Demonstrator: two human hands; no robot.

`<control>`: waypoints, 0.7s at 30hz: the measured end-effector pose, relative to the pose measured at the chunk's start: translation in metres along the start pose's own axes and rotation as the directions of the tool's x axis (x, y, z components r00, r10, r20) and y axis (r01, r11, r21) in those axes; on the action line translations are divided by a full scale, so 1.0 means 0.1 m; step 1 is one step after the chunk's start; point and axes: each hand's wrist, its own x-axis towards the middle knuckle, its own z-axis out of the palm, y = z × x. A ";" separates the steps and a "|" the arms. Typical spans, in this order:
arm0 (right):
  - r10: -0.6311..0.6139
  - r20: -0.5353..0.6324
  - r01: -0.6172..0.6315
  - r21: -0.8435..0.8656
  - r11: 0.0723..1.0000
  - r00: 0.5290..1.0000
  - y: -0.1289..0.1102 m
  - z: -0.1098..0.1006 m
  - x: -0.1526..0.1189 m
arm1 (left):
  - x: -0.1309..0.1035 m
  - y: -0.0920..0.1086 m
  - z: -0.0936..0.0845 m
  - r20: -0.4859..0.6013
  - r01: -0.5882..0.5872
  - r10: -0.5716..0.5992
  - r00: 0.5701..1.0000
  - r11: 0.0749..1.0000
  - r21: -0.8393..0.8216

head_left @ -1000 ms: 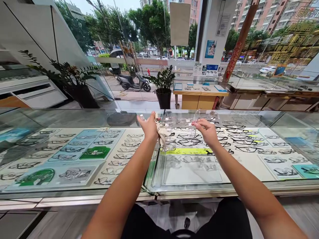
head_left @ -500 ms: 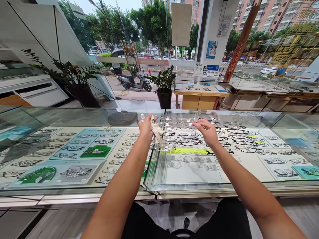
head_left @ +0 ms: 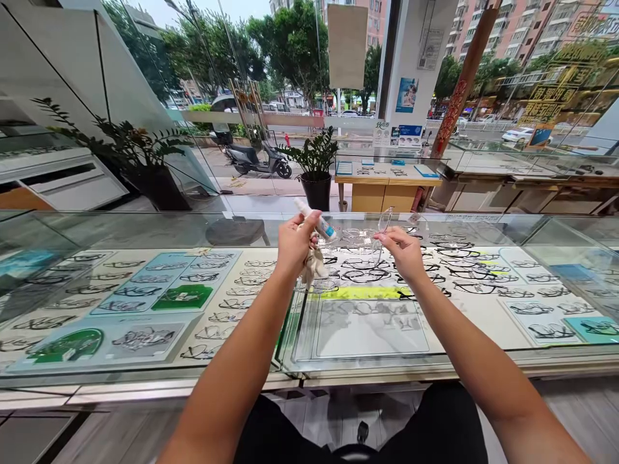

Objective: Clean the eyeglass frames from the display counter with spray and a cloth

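Observation:
Above the glass counter, my left hand (head_left: 296, 245) is closed around a small white bottle (head_left: 325, 228) with a blue band, tilted across the fingers. A beige cloth (head_left: 314, 265) hangs crumpled below the bottle, gripped in the same hand. To the right, my right hand (head_left: 405, 254) pinches a pair of thin-rimmed eyeglasses (head_left: 385, 221) between thumb and fingers. One lens stands upright over the fingertips; the rest of the frame blends with the eyewear below. The bottle and the eyeglasses are apart.
Under both hands runs a glass display counter (head_left: 372, 368) with rows of spectacles inside. Green trays (head_left: 182, 295) lie in its left part. Beyond it stand a potted plant (head_left: 316, 190) and a wooden table (head_left: 372, 193) with more eyewear, before a street window.
My left hand has turned and moved slightly right and up, bringing the bottle across toward the eyeglasses. The cloth hangs lower under it. My right hand keeps nearly the same place.

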 end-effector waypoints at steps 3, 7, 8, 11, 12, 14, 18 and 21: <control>-0.006 -0.002 0.006 -0.004 1.000 1.000 0.00 0.00 0.00 | -0.10 -0.02 0.08 0.169 -0.004 0.006 0.986 1.000 -0.013; -0.009 0.001 0.009 0.001 1.000 1.000 -0.01 -0.01 0.01 | -0.16 -0.05 0.15 0.300 0.161 -0.106 0.948 0.973 -0.164; -0.009 0.001 0.009 0.002 1.000 1.000 -0.01 -0.01 0.01 | -0.17 -0.05 0.16 0.325 0.210 -0.136 0.936 0.956 -0.204; -0.013 0.000 0.013 0.010 1.000 1.000 0.00 -0.02 0.01 | -0.19 -0.03 0.18 0.398 0.341 -0.212 0.892 0.895 -0.287; -0.013 0.001 0.013 0.014 1.000 1.000 0.00 -0.02 0.01 | -0.19 -0.02 0.19 0.423 0.379 -0.232 0.876 0.873 -0.307; -0.013 0.004 0.013 0.020 1.000 1.000 0.00 -0.02 0.01 | -0.21 -0.02 0.20 0.464 0.424 -0.240 0.853 0.836 -0.348; -0.013 0.012 0.013 0.001 1.000 1.000 0.00 -0.02 0.00 | -0.25 -0.02 0.19 0.513 0.439 -0.206 0.833 0.810 -0.389; -0.013 0.010 0.013 0.003 1.000 1.000 0.00 -0.01 0.01 | -0.29 -0.03 0.18 0.573 0.450 -0.182 0.799 0.813 -0.370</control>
